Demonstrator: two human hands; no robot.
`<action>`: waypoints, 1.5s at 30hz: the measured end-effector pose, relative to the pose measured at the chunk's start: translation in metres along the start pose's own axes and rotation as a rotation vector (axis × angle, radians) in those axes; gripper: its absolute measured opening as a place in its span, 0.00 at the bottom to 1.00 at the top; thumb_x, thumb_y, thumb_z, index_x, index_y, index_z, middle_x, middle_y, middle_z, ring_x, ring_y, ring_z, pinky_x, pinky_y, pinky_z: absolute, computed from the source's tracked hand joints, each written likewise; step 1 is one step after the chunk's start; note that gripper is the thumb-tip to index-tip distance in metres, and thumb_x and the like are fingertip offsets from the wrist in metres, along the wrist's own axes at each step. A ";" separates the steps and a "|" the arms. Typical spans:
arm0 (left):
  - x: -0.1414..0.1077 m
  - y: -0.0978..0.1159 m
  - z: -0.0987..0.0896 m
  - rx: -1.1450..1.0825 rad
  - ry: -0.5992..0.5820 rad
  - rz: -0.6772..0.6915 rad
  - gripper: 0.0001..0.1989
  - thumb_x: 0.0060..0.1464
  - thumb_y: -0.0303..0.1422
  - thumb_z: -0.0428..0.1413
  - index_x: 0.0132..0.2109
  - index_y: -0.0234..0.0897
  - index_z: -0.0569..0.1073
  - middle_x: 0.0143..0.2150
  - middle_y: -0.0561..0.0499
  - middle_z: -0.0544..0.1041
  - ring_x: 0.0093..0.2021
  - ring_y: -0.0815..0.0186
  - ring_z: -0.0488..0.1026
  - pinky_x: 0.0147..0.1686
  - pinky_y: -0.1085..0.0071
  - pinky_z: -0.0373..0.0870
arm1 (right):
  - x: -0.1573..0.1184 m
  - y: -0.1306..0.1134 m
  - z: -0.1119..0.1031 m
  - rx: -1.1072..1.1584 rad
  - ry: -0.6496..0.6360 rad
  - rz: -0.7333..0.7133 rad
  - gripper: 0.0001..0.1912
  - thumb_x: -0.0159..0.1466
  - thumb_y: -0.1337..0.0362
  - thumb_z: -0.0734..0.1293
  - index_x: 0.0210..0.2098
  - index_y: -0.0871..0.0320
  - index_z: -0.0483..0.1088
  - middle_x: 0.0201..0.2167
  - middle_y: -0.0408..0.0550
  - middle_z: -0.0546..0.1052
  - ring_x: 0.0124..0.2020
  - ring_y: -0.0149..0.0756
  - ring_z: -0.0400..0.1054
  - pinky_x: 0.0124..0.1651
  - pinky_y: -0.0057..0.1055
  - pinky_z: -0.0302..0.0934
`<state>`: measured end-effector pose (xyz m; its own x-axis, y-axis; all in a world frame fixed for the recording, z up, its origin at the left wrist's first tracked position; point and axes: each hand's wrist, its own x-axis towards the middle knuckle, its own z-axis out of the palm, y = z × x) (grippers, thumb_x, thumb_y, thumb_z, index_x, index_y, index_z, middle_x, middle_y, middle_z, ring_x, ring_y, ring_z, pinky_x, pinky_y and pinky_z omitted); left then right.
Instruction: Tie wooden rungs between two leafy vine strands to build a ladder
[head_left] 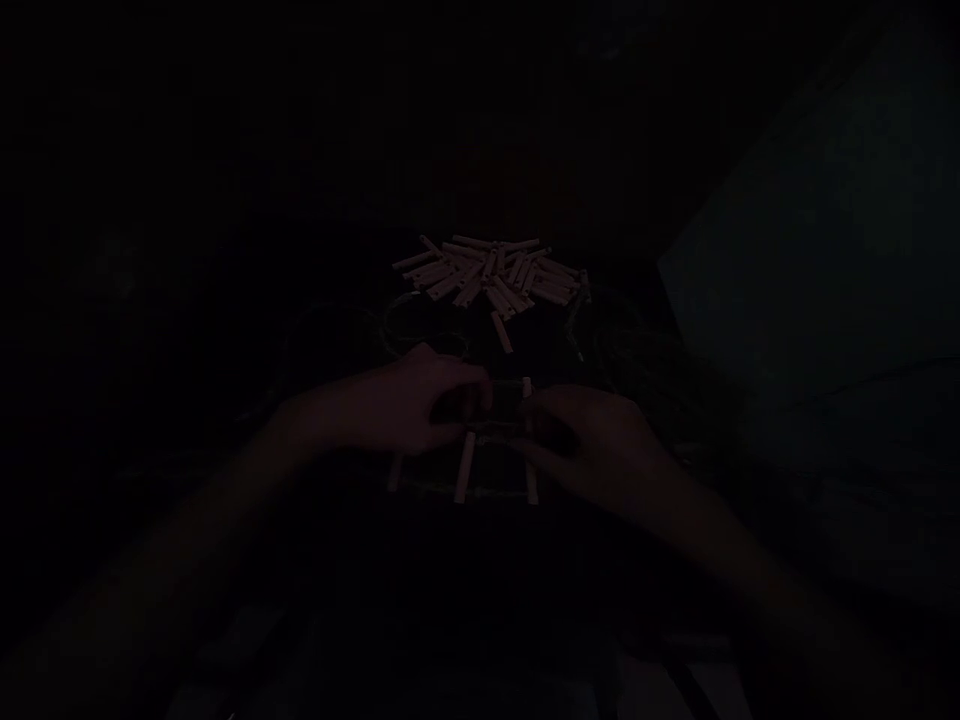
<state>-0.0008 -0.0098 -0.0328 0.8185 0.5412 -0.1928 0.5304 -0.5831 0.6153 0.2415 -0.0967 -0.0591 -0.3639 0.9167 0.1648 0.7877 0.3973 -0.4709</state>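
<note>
The view is very dark. My left hand (420, 400) comes in from the left with curled fingers at a thin cord (491, 428) near a wooden stick (465, 468). From the right, my right hand (589, 435) has its thumb and fingers around another upright stick (532, 482). A third stick (395, 471) stands partly under my left hand. Cord runs across the lower ends of these sticks. Both hands' fingertips are dim, and what my left fingers pinch is too dark to tell.
Beyond my hands lies a heap of short wooden sticks (457, 275), with one loose stick (501, 332) just in front of it. Loops of cord (387, 322) lie left of the heap. A pale surface (825, 230) shows at the right.
</note>
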 end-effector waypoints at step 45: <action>-0.002 -0.004 -0.004 -0.037 -0.140 0.090 0.12 0.58 0.35 0.65 0.49 0.48 0.77 0.56 0.54 0.75 0.59 0.58 0.67 0.63 0.62 0.55 | 0.003 -0.001 -0.001 0.042 -0.069 0.058 0.07 0.63 0.63 0.74 0.39 0.57 0.75 0.32 0.43 0.79 0.31 0.33 0.72 0.33 0.28 0.56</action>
<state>-0.0055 -0.0058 -0.0318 0.8863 0.3966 -0.2391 0.4477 -0.6014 0.6617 0.2401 -0.0945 -0.0575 -0.3530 0.9325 0.0769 0.7872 0.3404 -0.5141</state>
